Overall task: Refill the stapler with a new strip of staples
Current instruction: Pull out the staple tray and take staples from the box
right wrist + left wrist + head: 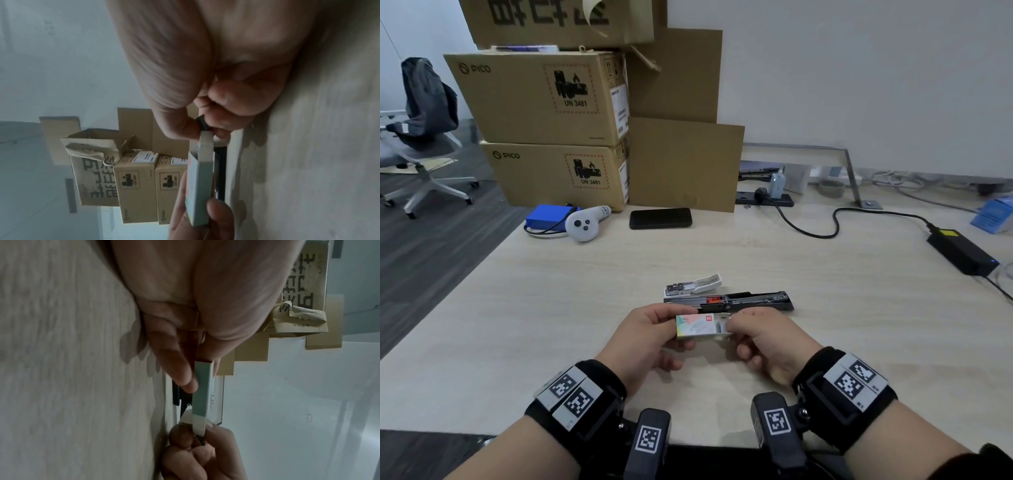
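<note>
A small white staple box point(697, 325) with a red logo is held above the table between both hands. My left hand point(650, 329) grips its left end, thumb on top. My right hand point(753, 329) pinches the box's inner tray point(724, 323) at the right end, where it sticks out a little. In the left wrist view the box point(202, 389) runs edge-on from my left fingers to my right fingertips point(213, 430). In the right wrist view the box point(202, 178) also shows edge-on. Just beyond the hands the black stapler point(736, 299) lies opened flat, orange pusher showing.
A white staple remover point(695, 284) lies behind the stapler. Farther back on the wooden table point(517, 308) are a black phone point(661, 218), a white controller point(585, 224), a blue pack point(548, 216), stacked cardboard boxes point(544, 99) and a power brick point(962, 253) with its cable.
</note>
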Demonstrator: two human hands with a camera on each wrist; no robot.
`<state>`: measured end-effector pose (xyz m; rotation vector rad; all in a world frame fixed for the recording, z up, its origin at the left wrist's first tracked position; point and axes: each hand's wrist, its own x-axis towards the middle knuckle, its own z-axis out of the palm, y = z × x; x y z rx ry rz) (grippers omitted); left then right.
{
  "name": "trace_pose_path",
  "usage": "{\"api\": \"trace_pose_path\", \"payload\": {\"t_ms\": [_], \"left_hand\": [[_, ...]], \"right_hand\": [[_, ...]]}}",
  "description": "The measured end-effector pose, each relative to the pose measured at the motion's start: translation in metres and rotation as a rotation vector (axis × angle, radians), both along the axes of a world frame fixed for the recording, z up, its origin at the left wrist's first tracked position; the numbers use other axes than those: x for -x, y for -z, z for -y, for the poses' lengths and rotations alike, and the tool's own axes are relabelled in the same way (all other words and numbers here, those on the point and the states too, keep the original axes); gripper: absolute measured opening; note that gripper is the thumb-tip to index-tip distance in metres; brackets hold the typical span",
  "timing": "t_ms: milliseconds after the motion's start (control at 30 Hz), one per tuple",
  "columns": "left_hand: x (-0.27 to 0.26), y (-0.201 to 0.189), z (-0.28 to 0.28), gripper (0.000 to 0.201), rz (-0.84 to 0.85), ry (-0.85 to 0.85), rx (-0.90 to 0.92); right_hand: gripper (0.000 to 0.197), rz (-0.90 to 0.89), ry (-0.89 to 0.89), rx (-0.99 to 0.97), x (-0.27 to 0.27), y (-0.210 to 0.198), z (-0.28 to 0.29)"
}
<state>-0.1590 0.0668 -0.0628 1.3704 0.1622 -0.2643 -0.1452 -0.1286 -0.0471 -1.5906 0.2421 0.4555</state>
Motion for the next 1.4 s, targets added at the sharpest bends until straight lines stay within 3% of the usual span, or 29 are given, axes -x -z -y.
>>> {"api": "trace_pose_path", "payload": {"t_ms": [167,333,500,633,700,800,900,1033,1267,1400], "left_hand": [[-0.002,0.002,-0.003,0.020,-0.012,-0.019,0.042],[-0.002,0.000,-0.002,0.018,-0.011,-0.014,0.078],[0.000,-0.001,-0.003,0.020,-0.014,-0.013,0.091],[0.000,-0.002,-0.003,0.020,-0.019,-0.011,0.106],[-0.001,-0.002,-0.004,0.020,-0.025,-0.004,0.112],[-0.002,-0.001,-0.005,0.019,-0.028,0.001,0.128],[-0.001,-0.001,-0.006,0.018,-0.023,0.005,0.139],[0.000,-0.003,-0.007,0.019,-0.025,0.016,0.154],[0.000,-0.004,-0.008,0.021,-0.018,0.033,0.160],[0.000,-0.003,-0.008,0.022,-0.017,0.029,0.163]], "right_hand": [[0.031,0.051,0.059,0.112,-0.007,-0.002,0.019],[0.019,0.271,-0.198,0.764,-0.005,-0.005,0.026],[0.017,0.332,-0.168,0.853,-0.006,-0.005,0.024],[0.009,0.504,-0.043,0.761,-0.002,-0.006,0.024],[0.020,0.622,-0.006,0.610,0.001,-0.006,0.022],[0.036,0.694,-0.119,0.468,0.006,-0.007,0.016],[0.027,0.668,-0.169,0.489,0.005,-0.004,0.011],[0.013,0.614,-0.083,0.407,0.005,0.000,0.007],[0.013,0.492,-0.058,0.254,0.005,0.000,0.002],[0.018,0.392,-0.022,0.032,0.006,0.000,-0.001]]}}
